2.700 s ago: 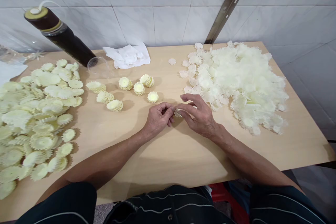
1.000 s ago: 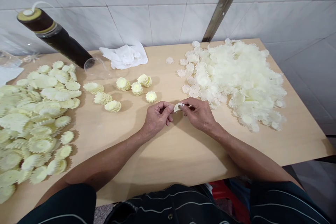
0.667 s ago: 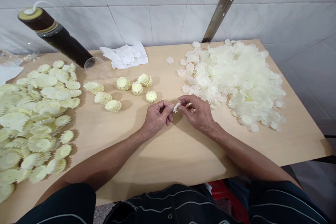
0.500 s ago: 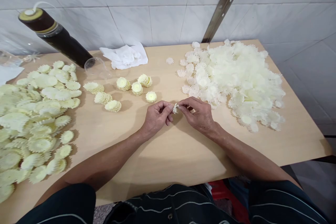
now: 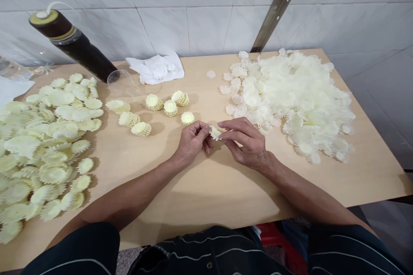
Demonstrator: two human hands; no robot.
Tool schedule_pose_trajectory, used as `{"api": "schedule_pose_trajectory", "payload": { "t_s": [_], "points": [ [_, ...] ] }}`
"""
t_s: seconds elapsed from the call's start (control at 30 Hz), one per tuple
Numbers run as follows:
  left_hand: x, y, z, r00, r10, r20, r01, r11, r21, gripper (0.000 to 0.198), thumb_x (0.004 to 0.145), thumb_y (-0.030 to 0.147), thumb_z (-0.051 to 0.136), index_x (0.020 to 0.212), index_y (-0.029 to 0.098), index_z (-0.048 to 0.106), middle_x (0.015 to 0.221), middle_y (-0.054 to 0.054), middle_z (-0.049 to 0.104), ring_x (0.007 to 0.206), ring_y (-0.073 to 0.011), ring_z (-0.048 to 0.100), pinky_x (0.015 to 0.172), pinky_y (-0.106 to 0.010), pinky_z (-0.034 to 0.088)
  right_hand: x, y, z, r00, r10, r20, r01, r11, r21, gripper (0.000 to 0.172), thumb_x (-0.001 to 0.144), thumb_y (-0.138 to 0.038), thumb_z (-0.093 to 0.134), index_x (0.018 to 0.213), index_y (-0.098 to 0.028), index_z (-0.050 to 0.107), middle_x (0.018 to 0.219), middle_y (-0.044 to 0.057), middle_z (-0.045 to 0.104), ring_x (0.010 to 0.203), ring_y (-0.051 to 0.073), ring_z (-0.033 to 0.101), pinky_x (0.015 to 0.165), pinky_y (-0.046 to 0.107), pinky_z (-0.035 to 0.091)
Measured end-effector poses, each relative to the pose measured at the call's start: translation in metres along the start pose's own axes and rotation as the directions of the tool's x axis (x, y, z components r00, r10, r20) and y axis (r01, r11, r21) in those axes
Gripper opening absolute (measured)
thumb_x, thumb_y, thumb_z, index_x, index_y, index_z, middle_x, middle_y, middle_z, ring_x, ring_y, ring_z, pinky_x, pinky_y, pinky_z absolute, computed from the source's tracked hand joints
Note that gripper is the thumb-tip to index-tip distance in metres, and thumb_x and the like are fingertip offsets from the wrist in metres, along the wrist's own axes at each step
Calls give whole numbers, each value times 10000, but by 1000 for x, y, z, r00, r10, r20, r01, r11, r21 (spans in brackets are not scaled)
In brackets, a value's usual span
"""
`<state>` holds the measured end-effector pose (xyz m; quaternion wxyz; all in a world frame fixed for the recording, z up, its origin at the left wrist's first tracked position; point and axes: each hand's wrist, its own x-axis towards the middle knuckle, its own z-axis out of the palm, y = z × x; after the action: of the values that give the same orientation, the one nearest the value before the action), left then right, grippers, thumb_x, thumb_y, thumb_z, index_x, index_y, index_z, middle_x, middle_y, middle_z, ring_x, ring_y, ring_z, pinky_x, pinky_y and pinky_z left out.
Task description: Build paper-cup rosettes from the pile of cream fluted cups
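Over the middle of the table, my left hand (image 5: 194,142) pinches a small cream flower-shaped piece with a toothed, petal-like rim (image 5: 215,132) between thumb and forefinger. My right hand (image 5: 245,141) is just to the right of it, fingers stretched toward the piece and apart from one another. The lower fingertips reach its right edge; whether they touch it I cannot tell. Beyond my left hand lies a short yellowish stack of toothed discs (image 5: 187,118), with several similar stacks (image 5: 142,129) farther left.
A heap of thin whitish flower pieces (image 5: 297,90) spreads on the right of the table (image 5: 180,197). Many thicker yellowish ones (image 5: 54,146) cover the left. A dark bottle (image 5: 84,51), a clear plastic cup (image 5: 120,80) and crumpled white tissue (image 5: 156,68) are near the tiled wall.
My right forefinger has lifted from the flower piece and the right fingers have spread. The piece now shows more of its face in my left hand. The view has shifted slightly.
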<state>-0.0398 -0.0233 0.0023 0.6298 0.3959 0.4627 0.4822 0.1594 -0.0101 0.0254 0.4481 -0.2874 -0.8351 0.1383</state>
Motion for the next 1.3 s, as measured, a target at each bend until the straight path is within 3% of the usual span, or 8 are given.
{"api": "schedule_pose_trajectory", "payload": {
  "t_s": [0.17,0.27,0.4,0.57,0.73,0.9,1.03,1.3],
  "points": [
    [1,6,-3,993,-54,103,50,998,40,490,851,616,811,791,158,648,544,-22,660,378,-115,567,386,-219,467,1,-6,-3,997,25,75,-34,992,118,187,994,-114,623,1065,-268,700,1155,90,815,1001,231,786,778,383,655],
    [4,6,-5,997,-62,55,62,998,-1,503,809,616,849,787,159,639,537,-18,654,385,-113,561,383,-218,468,3,-11,-13,986,159,-54,-145,969,198,112,1020,-162,630,1028,-258,687,1054,82,802,913,219,781,710,358,643],
    [5,3,-4,999,-40,22,41,999,-20,513,790,624,864,804,162,642,557,-20,667,440,-124,596,410,-222,500,11,-11,-34,860,435,-266,-372,892,258,111,1046,-348,646,1013,-243,659,1062,82,774,591,140,650,490,311,533],
    [-1,-1,-1,998,50,33,-53,996,77,504,847,635,814,832,149,685,578,-16,672,445,-106,574,426,-219,504,19,7,-60,807,583,-95,-587,809,-19,251,999,-472,704,964,-228,745,719,14,704,562,150,607,515,302,474],
    [-2,1,-2,997,56,54,-62,991,115,457,879,594,803,829,154,689,583,-15,676,447,-104,573,435,-217,502,13,28,-86,822,563,86,-507,792,-340,281,1008,-469,668,999,-243,835,770,33,782,610,197,667,617,354,499],
    [-2,2,-2,997,51,51,-57,990,128,447,893,582,794,833,151,692,587,-16,679,442,-102,569,432,-215,498,13,35,-101,851,524,-25,-444,695,-565,248,984,-331,673,1147,-205,812,863,86,816,706,251,721,720,398,523],
    [-3,0,-2,997,68,38,-72,988,134,450,903,585,786,836,151,687,595,-17,683,443,-100,571,433,-213,496,18,22,-84,850,517,-98,-516,781,-351,190,1006,-373,676,993,-233,804,934,74,814,736,217,716,711,361,543],
    [-4,-3,-1,994,106,37,-111,980,164,467,919,614,761,873,153,702,577,1,665,421,-91,558,421,-205,472,5,4,-3,715,644,272,-690,712,127,412,895,-589,789,1016,-197,759,870,55,788,742,193,712,644,299,553]
  ]
}}
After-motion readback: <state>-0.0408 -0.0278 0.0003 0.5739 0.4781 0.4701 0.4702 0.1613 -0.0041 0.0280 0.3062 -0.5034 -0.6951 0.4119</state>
